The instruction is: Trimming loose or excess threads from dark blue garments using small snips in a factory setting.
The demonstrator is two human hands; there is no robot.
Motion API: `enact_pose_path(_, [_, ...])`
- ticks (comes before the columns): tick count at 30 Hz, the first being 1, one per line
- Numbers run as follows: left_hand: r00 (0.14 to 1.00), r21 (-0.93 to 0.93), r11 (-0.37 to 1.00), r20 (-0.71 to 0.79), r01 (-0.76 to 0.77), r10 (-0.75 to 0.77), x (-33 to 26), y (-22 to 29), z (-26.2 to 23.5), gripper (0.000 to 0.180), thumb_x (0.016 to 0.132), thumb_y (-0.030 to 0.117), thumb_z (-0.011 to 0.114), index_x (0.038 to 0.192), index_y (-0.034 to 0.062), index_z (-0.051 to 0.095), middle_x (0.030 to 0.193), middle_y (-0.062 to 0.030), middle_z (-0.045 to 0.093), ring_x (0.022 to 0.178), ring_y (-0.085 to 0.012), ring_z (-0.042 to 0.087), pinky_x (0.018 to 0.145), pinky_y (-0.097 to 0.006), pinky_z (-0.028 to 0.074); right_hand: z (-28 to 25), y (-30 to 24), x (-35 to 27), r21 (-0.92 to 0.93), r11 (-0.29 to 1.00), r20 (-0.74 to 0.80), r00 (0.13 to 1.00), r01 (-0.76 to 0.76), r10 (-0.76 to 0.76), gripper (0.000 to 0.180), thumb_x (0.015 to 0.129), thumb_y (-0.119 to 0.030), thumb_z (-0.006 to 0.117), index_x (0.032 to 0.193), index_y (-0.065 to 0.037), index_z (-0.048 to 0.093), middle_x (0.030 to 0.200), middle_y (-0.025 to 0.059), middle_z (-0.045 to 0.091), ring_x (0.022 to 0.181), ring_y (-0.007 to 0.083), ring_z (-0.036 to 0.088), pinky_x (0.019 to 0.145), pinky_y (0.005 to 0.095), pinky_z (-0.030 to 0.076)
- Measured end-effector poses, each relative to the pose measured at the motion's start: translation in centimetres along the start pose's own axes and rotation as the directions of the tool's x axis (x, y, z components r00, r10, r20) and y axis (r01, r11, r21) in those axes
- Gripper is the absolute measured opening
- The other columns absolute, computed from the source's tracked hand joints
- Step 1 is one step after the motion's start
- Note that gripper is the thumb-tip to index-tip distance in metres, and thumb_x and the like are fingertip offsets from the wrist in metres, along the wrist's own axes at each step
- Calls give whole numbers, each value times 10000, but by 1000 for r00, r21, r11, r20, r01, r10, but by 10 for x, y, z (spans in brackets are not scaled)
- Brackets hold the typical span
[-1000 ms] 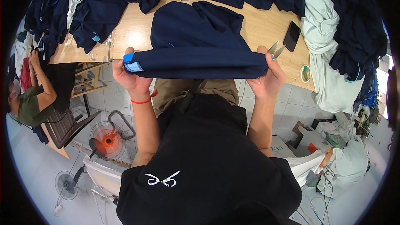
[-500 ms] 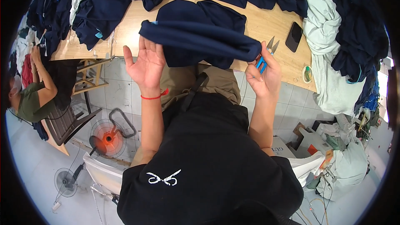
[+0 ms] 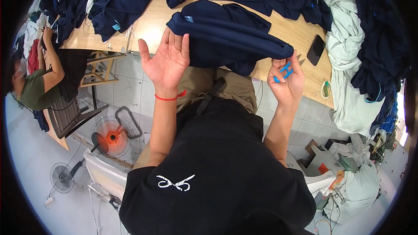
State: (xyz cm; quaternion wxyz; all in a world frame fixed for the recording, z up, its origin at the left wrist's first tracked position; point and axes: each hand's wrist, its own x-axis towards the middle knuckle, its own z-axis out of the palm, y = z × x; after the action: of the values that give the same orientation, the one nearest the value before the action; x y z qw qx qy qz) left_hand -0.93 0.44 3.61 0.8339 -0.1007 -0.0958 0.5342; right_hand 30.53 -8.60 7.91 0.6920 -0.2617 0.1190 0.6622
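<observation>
Far to your left a co-worker (image 3: 37, 82) in a green shirt sits beside a dark chair (image 3: 65, 115), one arm raised toward a heap of dark clothes (image 3: 87, 0) at the left end of the wooden table (image 3: 148, 24). Below them, on the tiled floor, stand an orange fan (image 3: 112, 137) and a smaller grey fan (image 3: 62, 176).

Your left hand (image 3: 165, 61) is raised palm up, fingers spread wide and holding nothing — only the fingertips touch the left edge of the navy garment (image 3: 226, 37). That garment lies bunched on the table right in front of you, stretching from your left fingertips across to your right hand, with its near edge hanging over the table's front.

Your right hand (image 3: 287, 78) is curled around small blue thread snips (image 3: 283, 72), held between thumb and fingers, and the top of that hand sits just under the right end of the garment, touching it.

Further right on the table lies a black phone (image 3: 315, 49), and near the front edge a small round green tin (image 3: 326, 89). Beyond those, pale mint cloth (image 3: 348, 61) drapes off the right end of the table beside more dark garments (image 3: 383, 39). Low on the right, a white machine with an orange part (image 3: 324, 169) stands among clutter.
</observation>
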Motion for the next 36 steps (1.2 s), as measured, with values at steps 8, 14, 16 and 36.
enact_pose_path(8, [751, 941, 279, -322, 190, 577, 9, -6, -18, 411, 1095, 361, 646, 1321, 21, 597, 1045, -72, 668, 923, -183, 707, 793, -317, 562, 2, 25, -6, -312, 936, 111, 985, 162, -133, 218, 1119, -271, 624, 1060, -73, 692, 952, 52, 742, 806, 102, 655, 431, 225, 314])
enact_pose_path(14, [939, 925, 209, -276, 318, -208, -27, -83, -15, 395, 1105, 336, 645, 1284, -3, 736, 1248, -103, 763, 1193, -185, 694, 1016, -346, 529, 26, 57, -13, -363, 906, 126, 975, 216, -182, 143, 1083, -167, 674, 1026, -36, 684, 927, 60, 700, 832, 151, 751, 417, 221, 334])
enact_pose_path(16, [932, 815, 456, -280, 357, -231, -21, -106, -10, 385, 1088, 229, 674, 1387, -13, 664, 1274, -107, 742, 1227, -191, 673, 1071, -352, 511, 22, 65, -14, -338, 920, 193, 972, 197, -138, 156, 1084, -146, 661, 1091, 6, 697, 984, 112, 746, 883, 156, 773, 433, 225, 363])
enact_pose_path(36, [973, 824, 563, -72, -66, 219, 1, -89, 37, 603, 1008, -111, 661, 1548, 54, 448, 1151, -118, 718, 1046, -180, 751, 974, -410, 663, 33, 78, -27, -741, 497, 417, 890, 451, -184, 525, 1172, -493, 350, 1280, -9, 521, 756, 11, 423, 607, 95, 380, 556, 242, 299])
